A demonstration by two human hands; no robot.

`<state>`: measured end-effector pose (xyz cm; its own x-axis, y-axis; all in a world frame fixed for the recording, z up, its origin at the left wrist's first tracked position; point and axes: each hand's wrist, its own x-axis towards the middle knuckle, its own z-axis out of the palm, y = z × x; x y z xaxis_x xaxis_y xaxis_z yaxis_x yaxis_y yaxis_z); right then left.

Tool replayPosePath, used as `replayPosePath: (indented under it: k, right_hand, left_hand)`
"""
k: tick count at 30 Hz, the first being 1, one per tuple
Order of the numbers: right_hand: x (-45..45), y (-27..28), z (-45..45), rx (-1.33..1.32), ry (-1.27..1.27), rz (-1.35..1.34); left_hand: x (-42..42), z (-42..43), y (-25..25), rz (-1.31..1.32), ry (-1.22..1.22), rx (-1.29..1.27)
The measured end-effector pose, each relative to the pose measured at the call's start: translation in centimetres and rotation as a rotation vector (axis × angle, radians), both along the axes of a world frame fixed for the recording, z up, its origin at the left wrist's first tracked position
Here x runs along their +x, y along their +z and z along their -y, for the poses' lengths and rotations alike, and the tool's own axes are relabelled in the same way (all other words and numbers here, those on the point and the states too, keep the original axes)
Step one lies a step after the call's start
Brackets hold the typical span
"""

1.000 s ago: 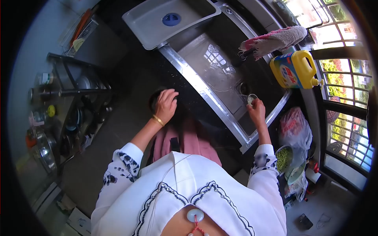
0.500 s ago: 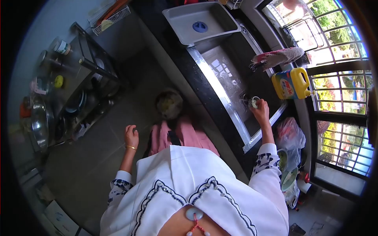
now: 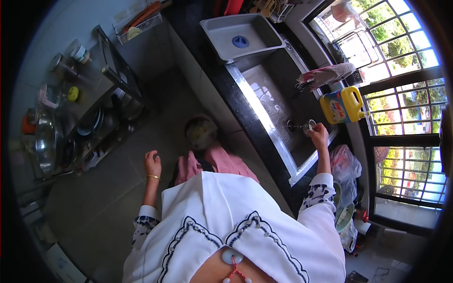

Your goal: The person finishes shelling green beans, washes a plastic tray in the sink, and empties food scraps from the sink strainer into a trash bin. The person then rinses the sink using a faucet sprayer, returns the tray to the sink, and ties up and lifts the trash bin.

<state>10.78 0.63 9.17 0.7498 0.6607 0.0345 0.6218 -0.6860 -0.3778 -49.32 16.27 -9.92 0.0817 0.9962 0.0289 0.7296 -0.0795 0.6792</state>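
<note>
My right hand (image 3: 319, 135) grips a small glass (image 3: 311, 124), which tilts with its round rim towards the sink (image 3: 266, 92). A thin stream of water runs from the glass down into the sink. Much of the glass hides behind my fingers. Beside my body hangs my left hand (image 3: 152, 163), holding nothing, its fingers loosely curled and a little apart. A yellow detergent jug (image 3: 342, 104) stands on the ledge just beyond my right hand.
A grey tray (image 3: 243, 35) with a blue drain piece sits over the sink's far end. Pink-and-white cloth (image 3: 325, 75) hangs by the window. Plastic bags (image 3: 346, 165) lie right of the sink. A metal shelf (image 3: 113, 78) with pots stands left; a round bin (image 3: 200, 132) is on the floor.
My right hand has moved slightly right and down with the glass, and the glass has tipped so that water streams from it. The left hand stays hanging at my side.
</note>
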Motion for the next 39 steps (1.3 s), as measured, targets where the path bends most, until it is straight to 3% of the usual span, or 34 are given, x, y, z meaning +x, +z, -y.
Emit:
replayPosePath:
  k: [12,21,24,33,39]
  right_hand:
    - [2.3,0.4,0.6,-0.039,-0.085,-0.055]
    - [0.7,-0.6,-2.8,-0.146,0.104,0.068]
    - [-1.8,-0.9,-5.6,-0.086,0.275,0.065]
    - [-13.7,-1.8,-13.9,-0.019,0.689,-0.253]
    - [-20.2,-7.6,-16.7,-0.011,0.805,-0.557]
  left_hand:
    - [2.1,0.2,-0.8,0.019,0.026,-0.097]
    - [2.3,1.7,-1.1,-0.005,0.076,-0.138]
    - [2.9,2.3,-0.8,-0.015,0.088,-0.165]
    - [3.4,5.2,0.5,-0.062,0.110,-0.271]
    - [2.9,8.2,1.9,-0.096,0.177,-0.444]
